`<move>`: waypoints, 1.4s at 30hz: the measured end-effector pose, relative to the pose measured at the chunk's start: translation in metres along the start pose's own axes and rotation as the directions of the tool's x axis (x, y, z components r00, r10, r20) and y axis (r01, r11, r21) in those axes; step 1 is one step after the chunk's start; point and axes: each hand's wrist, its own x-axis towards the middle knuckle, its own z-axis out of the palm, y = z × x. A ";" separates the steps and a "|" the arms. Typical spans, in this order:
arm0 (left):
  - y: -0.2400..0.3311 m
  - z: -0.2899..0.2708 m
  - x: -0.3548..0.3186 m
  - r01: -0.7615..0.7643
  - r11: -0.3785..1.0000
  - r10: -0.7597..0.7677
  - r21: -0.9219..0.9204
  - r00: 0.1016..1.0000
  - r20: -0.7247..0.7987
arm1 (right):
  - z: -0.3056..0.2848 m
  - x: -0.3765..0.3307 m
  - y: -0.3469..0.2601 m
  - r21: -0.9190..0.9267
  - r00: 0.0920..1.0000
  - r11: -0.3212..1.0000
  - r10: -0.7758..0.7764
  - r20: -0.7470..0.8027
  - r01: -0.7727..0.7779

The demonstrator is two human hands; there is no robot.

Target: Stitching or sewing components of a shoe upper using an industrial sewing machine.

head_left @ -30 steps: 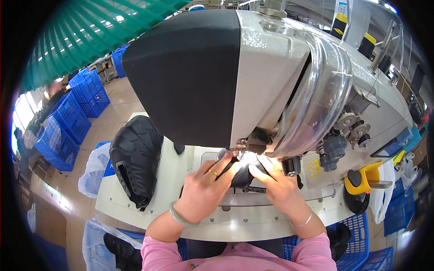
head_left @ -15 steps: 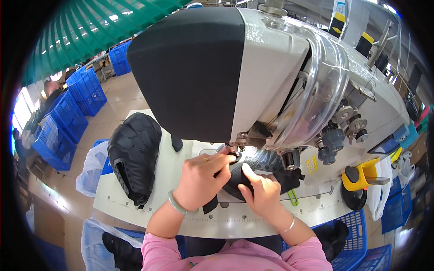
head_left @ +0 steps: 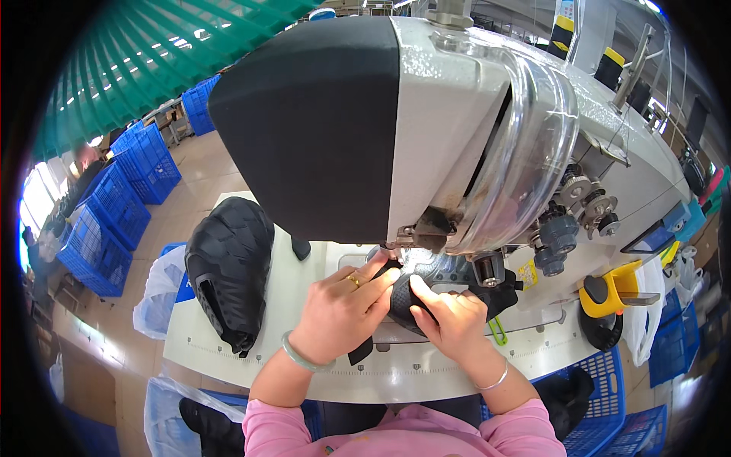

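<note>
A black shoe upper (head_left: pixel 403 306) lies on the white worktable beneath the needle area of a sewing machine (head_left: pixel 304 129), partly hidden by my hands. My left hand (head_left: pixel 335 314) grips its left edge, fingers stretched toward the lit needle area and close together. On the near side, my right hand (head_left: pixel 455 316) holds the upper between thumb and index finger, the other fingers curled. The machine head covers part of the piece. Left of my hands rests a stack of black shoe uppers (head_left: pixel 228 266).
A green-handled tool (head_left: pixel 497 330) lies right of my right hand. Further right sits a yellow holder (head_left: pixel 613 292). Blue crates (head_left: pixel 99 263) line the floor at left, and another blue crate (head_left: pixel 605 411) stands below the table's right edge. A green ribbed shade (head_left: pixel 152 61) hangs upper left.
The shoe upper has shifted and turned slightly under the machine, its near edge now further up. My left fingers have straightened along its edge; my right hand has moved slightly right with it.
</note>
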 end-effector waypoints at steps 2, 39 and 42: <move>0.000 0.002 0.000 0.001 1.000 -0.001 -0.003 1.000 -0.014 | -0.001 0.001 0.001 -0.013 1.000 1.000 -0.003 0.016 0.003; -0.014 -0.013 -0.013 -0.169 0.985 0.163 0.028 0.973 0.164 | -0.023 0.036 0.040 0.132 0.978 0.990 -0.067 0.199 0.041; -0.012 -0.012 -0.013 -0.185 0.982 0.176 0.043 0.971 0.163 | -0.017 0.032 0.050 0.184 0.978 0.979 -0.119 0.173 0.087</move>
